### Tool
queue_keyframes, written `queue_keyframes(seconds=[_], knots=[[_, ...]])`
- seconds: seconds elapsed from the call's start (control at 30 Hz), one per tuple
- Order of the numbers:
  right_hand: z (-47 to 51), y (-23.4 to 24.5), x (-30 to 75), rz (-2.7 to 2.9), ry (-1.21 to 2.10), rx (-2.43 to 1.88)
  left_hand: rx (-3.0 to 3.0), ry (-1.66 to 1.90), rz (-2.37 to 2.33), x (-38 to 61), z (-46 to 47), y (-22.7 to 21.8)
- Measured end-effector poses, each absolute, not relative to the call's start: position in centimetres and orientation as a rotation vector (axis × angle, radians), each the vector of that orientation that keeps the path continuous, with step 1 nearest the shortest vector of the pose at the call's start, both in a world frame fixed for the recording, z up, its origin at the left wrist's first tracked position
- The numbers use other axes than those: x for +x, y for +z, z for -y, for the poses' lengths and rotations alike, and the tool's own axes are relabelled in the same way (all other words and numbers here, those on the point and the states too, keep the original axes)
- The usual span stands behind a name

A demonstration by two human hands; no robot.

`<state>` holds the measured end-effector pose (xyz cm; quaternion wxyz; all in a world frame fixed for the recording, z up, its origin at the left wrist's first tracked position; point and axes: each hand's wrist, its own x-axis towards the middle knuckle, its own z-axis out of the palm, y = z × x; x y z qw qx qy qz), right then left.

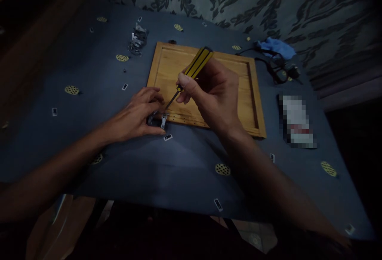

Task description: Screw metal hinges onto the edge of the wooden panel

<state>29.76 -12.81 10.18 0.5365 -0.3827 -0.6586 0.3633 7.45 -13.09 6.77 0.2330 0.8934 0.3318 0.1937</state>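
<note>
A wooden cabinet door panel [173, 67] lies flat on a dark blue cloth-covered table [167, 172]. My right hand [213, 94] is closed round a yellow-and-black screwdriver [195, 67], whose tip points down to a metal hinge [159, 120] at the panel's near left corner. My left hand [139, 114] rests on the cloth beside the corner, its fingers pressed on the hinge and holding it against the panel's edge.
A pile of metal hinges [137, 39] lies at the back left. Blue cloth [276, 47] and dark cables with glasses [282, 73] sit at the back right, a white box [297, 120] to the right. A patterned wall rises behind.
</note>
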Motion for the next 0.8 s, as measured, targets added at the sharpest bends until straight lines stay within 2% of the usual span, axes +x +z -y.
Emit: queue_keyframes(seconds=[0.13, 0.43, 0.8], knots=[[13.9, 11.3, 29.4, 1.557, 0.746, -0.883, 2.431, 0.528, -0.919, 7.4, 13.1, 6.8], [13.9, 10.0, 29.5, 1.671, 0.762, -1.009, 2.447, 0.532, -0.936, 7.4, 13.1, 6.7], [14.2, 10.5, 29.5, 1.751, 0.725, -0.934, 2.439, 0.514, -0.942, 7.6, 13.1, 7.0]])
